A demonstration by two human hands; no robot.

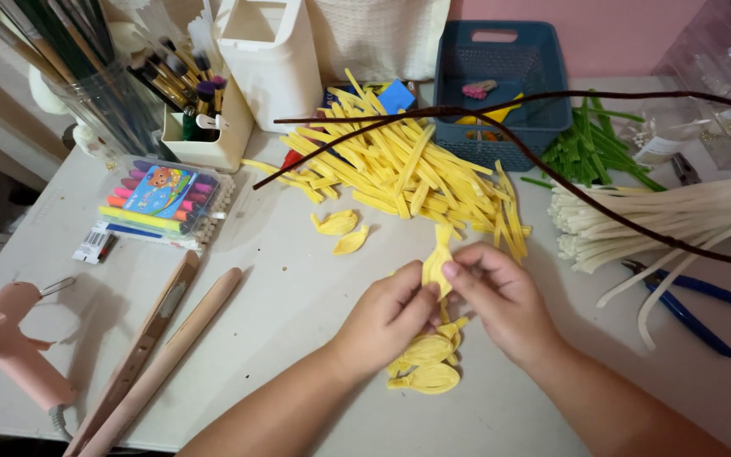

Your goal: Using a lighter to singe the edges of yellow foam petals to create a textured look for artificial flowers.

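Above the desk [298,288], both hands, left hand [387,317] and right hand [501,300], pinch one yellow petal strip [436,264] between them, its long axis upright; finished petals [426,364] lie just below.

held piece: a yellow petal-shaped strip of soft pipe-cleaner material [436,264], looped and flattened, narrow at its top end
pose: upright, its tip pointing away from the person, raised just above the table
state: pinched at its lower half between the fingers of both hands, its upper half showing free
finished pieces: a small heap of yellow flattened petal loops [427,362], lying flat on the white table, directly below the held piece, partly hidden by the wrists
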